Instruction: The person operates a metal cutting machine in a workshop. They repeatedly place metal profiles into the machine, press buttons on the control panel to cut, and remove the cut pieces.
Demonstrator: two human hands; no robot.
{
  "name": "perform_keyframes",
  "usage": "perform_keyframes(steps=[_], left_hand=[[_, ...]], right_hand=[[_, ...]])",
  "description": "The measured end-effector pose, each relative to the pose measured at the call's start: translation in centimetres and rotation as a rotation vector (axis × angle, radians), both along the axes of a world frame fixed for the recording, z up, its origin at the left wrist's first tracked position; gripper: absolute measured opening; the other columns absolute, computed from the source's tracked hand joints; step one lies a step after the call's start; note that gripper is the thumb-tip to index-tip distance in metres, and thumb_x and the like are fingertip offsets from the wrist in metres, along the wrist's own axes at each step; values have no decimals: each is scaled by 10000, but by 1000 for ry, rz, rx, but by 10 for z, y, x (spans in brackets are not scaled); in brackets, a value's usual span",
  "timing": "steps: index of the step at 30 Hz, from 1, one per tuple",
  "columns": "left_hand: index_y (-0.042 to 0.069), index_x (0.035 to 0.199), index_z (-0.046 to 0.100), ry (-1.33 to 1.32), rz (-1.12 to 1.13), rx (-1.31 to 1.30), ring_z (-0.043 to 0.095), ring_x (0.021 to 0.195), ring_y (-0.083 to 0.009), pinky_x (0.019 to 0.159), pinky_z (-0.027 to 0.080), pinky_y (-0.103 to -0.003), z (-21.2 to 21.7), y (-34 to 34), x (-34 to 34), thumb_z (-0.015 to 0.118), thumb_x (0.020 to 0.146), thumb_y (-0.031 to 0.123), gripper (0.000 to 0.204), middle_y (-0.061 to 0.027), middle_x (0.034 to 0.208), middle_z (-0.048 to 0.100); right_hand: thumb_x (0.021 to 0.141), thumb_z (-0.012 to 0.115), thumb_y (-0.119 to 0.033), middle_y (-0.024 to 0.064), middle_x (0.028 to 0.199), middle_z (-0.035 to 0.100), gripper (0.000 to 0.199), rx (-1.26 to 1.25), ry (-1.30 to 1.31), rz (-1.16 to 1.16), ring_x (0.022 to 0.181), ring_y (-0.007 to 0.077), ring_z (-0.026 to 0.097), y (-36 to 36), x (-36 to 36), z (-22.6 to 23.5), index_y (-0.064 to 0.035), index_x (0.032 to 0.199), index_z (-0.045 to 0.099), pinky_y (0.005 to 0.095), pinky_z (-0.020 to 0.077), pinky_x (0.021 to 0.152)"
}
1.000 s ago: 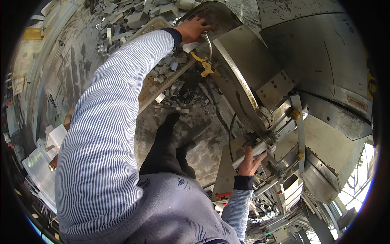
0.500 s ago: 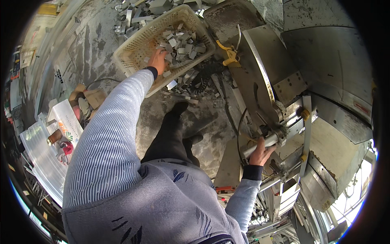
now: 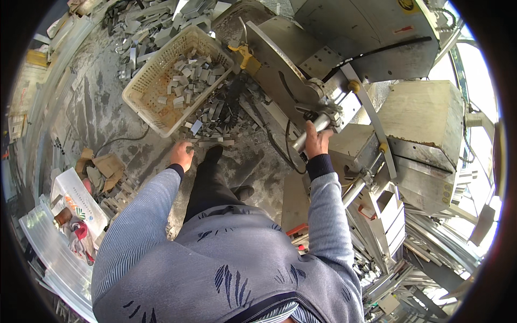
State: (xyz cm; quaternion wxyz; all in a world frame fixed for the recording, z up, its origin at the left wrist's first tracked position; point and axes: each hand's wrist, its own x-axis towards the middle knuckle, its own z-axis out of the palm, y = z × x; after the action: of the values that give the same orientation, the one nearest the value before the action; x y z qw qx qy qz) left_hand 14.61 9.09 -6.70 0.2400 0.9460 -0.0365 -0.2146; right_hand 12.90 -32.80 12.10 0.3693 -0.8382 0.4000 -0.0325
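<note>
Fingers of my left hand point(image 3: 181, 154) curl down over a small grey metal piece point(image 3: 188, 144) on the floor; I cannot tell whether they have closed on it or only rest on it. The piece sits right under my fingertips, on the near edge of the scrap heap point(image 3: 215, 116). My left sleeve point(image 3: 142, 215) runs down to it from the lower edge, and my dark trouser leg and shoe point(image 3: 212, 156) stand just to the right of that hand, the toe touching the heap.

My right hand point(image 3: 316, 144) is up on the machine side, well apart from the heap to its right. Its fingers are wrapped tight around a round metal handle point(image 3: 309, 132), which slants up from my palm toward the machine point(image 3: 323, 64). The thumb lies along the bar.

The heap itself is a spill of short grey offcuts spread across the dusty floor, between my shoe and the basket point(image 3: 161, 91). The basket stands just beyond the heap, to the upper left, a cream plastic crate with latticed walls, part filled with the same kind of offcuts. A yellow clamp point(image 3: 245, 55) sits on the machine's slanted plate, just right of the basket's far corner. More loose scrap lies past the basket.
</note>
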Motion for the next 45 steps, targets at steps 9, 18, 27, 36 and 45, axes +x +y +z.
perform_keyframes(steps=[9,18,27,36,45], left_hand=[[58,958,598,-257,-60,-402,579,777,-236,700,477,-353,108,-97,-37,648,780,73,187,-89,932,576],[30,887,618,-207,-563,-660,617,711,-199,642,496,-293,197,-219,-146,631,777,31,112,-82,832,619],[40,946,592,-647,-840,-703,577,944,-301,821,471,-372,260,-363,-91,648,754,60,200,-117,971,604],[56,1175,533,-787,-1034,-386,474,1137,-312,969,385,-394,256,-527,20,625,735,55,449,-130,1187,525],[58,1028,608,-829,-1014,-56,567,1029,-257,943,376,-369,223,-591,56,575,774,120,263,-115,1045,610]], right_hand=[[785,635,-144,170,1061,598,509,216,-428,-10,970,229,585,28,-183,76,42,1230,469,329,462,852],[777,598,-68,57,717,613,187,304,-217,-577,644,101,557,54,-471,16,48,924,604,234,448,606],[799,606,-158,5,569,468,193,824,-274,-1103,391,114,419,74,-555,-55,-109,739,430,238,246,334],[867,516,-294,-33,519,311,120,1144,-610,-1344,399,118,284,49,-523,-67,-175,853,509,265,182,374],[870,490,-317,-63,566,378,158,994,-434,-1481,458,112,366,42,-520,-63,-176,845,556,272,279,410]])
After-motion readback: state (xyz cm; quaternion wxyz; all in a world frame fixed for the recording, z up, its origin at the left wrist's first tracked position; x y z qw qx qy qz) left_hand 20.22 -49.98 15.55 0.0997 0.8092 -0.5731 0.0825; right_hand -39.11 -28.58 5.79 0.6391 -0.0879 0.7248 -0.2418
